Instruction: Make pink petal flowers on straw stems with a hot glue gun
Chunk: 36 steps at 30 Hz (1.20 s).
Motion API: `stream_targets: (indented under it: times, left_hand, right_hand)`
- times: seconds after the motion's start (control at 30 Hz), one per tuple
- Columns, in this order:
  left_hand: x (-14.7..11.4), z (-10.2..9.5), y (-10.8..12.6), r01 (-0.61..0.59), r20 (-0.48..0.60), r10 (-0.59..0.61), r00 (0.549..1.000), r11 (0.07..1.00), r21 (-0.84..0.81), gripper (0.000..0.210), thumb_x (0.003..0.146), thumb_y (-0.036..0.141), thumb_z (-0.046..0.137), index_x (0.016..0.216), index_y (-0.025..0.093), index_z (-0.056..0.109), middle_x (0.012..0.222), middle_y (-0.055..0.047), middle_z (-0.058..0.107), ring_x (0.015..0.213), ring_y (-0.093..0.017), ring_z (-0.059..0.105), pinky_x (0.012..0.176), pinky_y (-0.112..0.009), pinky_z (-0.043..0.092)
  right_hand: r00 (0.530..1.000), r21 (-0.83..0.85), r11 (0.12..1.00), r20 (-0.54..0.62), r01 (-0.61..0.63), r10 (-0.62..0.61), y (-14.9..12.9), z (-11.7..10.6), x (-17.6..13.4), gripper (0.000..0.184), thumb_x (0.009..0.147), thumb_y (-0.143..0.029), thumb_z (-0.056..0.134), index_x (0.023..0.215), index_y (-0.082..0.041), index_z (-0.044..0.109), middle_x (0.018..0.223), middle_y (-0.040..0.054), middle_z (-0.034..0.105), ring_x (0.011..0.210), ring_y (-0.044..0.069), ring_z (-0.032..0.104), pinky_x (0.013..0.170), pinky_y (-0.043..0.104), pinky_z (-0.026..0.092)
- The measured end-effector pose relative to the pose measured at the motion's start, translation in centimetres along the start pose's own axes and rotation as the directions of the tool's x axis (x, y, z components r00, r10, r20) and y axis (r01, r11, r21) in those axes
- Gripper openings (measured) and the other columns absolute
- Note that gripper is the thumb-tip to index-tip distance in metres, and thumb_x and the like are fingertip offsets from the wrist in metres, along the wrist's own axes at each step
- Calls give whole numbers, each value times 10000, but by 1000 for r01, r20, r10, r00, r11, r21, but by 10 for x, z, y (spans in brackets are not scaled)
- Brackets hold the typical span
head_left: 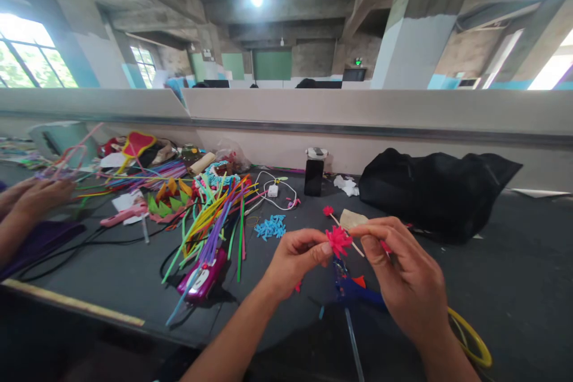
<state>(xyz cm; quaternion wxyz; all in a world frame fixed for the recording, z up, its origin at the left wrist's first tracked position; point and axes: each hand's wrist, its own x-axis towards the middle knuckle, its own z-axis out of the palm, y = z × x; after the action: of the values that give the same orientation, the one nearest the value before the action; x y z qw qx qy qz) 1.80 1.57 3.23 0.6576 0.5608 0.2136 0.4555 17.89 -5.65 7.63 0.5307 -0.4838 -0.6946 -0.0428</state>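
Note:
A small, fuzzy pink pipe-cleaner flower (339,242) is pinched at its left side between the thumb and fingers of my left hand (298,259), above the table. My right hand (403,271) is closed, its fingertips at the flower's right edge. Pink pipe-cleaner pieces (385,246) show between its thumb and fingers; how many is hidden. Below the hands lies a blue glue gun (360,293) with a clear glue stick (353,340) toward me. Behind the flower, a thin stick carries a smaller pink flower (328,210).
Blue cut pieces (270,227) lie left of my hands, beside a bundle of coloured pipe cleaners (210,221) over a purple device (203,277). A phone (314,177) stands behind; a black bag (434,191) is right. Another person's hands (38,200) work at far left, near a pink glue gun (125,215).

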Motion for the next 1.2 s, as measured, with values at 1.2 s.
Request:
stream_targets:
  times: [1.2]
  left_hand:
    - [5, 0, 10, -278, 119, 251, 961, 890, 362, 182, 792, 356, 722, 776, 183, 776, 646, -43, 635, 618, -138, 542, 582, -252, 390]
  right_hand:
    - [975, -23, 999, 222, 31, -26, 4, -5, -1, 122, 957, -217, 462, 865, -225, 542, 860, 26, 561, 859, 184, 519, 749, 331, 413]
